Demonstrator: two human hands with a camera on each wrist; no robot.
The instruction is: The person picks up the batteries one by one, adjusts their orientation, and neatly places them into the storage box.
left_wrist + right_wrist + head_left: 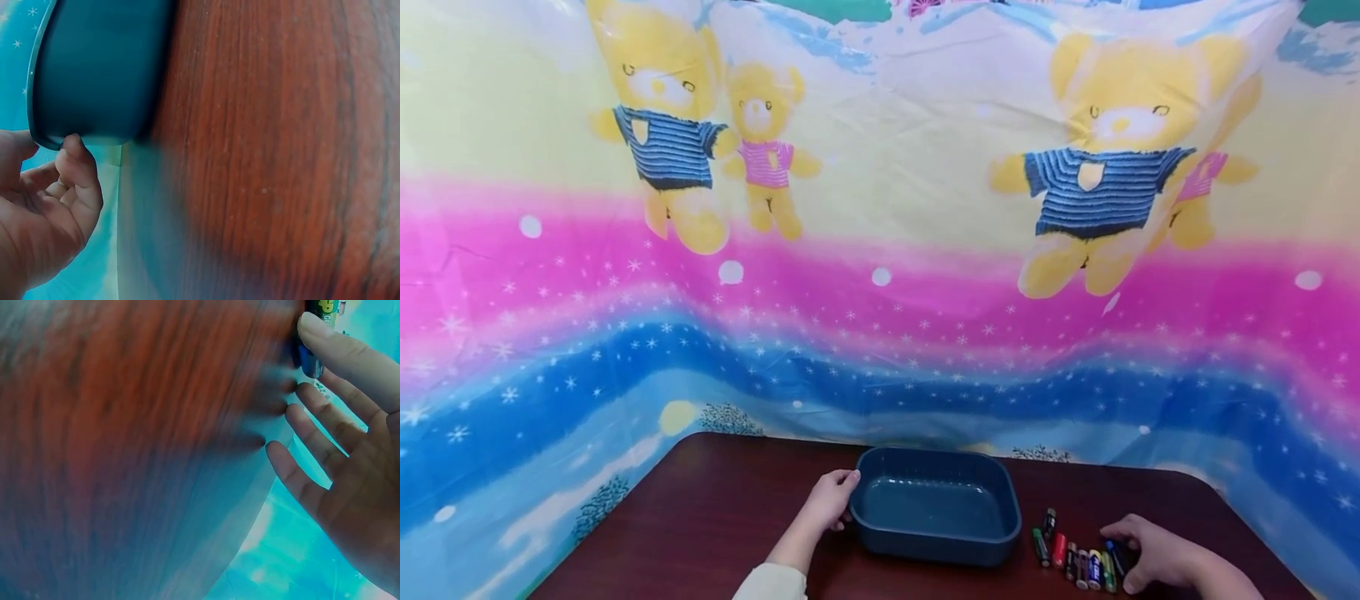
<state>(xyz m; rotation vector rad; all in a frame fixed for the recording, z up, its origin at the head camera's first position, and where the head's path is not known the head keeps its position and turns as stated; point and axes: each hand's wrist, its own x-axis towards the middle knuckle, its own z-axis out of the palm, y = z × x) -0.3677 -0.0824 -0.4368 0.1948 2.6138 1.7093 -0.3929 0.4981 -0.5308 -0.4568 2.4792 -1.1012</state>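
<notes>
A dark blue rectangular basin (936, 546) stands on the table, its inside bare. My left hand (831, 500) grips its left rim, pinched between thumb and fingers, as the left wrist view also shows. To the right of the basin lie several batteries, most of them side by side in a row, among them a red battery (1059, 550) and a green-and-black one (1041, 547). My right hand (1161, 554) is at the row's right end, beside a blue-and-black battery (307, 361). The thumb lies against or just over that battery; the other fingers are spread and fairly straight.
The dark red-brown wooden table (722, 508) has rounded far corners. Behind it hangs a colourful curtain (880, 333) printed with teddy bears and snowflakes, close to the table's back edge. Two loose batteries, one a black battery (1050, 522), lie nearest the basin.
</notes>
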